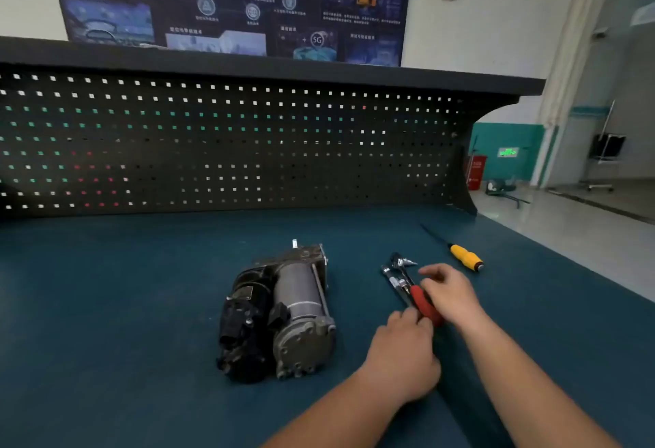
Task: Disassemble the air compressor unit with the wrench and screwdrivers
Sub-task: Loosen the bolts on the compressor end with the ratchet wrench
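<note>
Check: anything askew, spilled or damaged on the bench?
Nothing stands out. The compressor lies on the mat without visible damage; left hand and right hand are on the red-handled tool; the yellow screwdriver lies apart.

Dark grey metal air compressor unit (283, 313) lies mid-bench on the blue-green mat (124, 306); bare mat lies left of it and in front. Rightward, red-handled tool cluster (407, 284), left hand (404, 352) curled on it and right hand (450, 291) block the gap. Yellow-handled screwdriver (464, 256) lies beyond. Black perforated back panel (230, 143) bounds the rear.
</note>
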### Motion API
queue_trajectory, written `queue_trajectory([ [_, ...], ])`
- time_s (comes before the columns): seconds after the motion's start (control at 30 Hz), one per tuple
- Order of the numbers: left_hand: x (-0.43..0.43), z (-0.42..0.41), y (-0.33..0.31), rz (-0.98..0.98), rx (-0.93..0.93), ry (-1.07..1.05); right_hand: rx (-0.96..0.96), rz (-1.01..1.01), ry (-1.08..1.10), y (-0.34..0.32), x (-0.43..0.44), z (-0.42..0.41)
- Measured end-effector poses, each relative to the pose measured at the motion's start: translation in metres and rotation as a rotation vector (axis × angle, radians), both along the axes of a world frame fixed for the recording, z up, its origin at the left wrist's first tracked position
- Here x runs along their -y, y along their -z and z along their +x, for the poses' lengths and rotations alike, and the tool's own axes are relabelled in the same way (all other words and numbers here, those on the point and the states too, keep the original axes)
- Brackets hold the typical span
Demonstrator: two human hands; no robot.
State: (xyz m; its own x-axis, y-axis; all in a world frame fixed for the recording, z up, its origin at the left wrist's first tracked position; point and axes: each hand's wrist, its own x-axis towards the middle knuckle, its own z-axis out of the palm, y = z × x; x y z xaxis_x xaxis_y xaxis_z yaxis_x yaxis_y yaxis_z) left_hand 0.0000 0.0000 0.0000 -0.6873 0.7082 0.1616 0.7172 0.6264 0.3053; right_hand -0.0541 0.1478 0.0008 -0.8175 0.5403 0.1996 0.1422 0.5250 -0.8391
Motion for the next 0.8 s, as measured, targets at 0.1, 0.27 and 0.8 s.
queue_trajectory([
  [0.1, -0.017, -0.016, 0.000, -0.078, -0.054, -0.036, 0.160, 0.052, 0.056, 0.003, -0.013, -0.015],
  [0.27, -0.042, -0.031, 0.000, -0.097, -0.140, -0.049, 0.414, 0.063, -0.013, -0.002, -0.018, -0.031],
  [0.8, -0.035, -0.015, -0.006, -0.024, -0.111, -0.010, 0.086, -0.178, 0.058, -0.023, -0.013, -0.010],
])
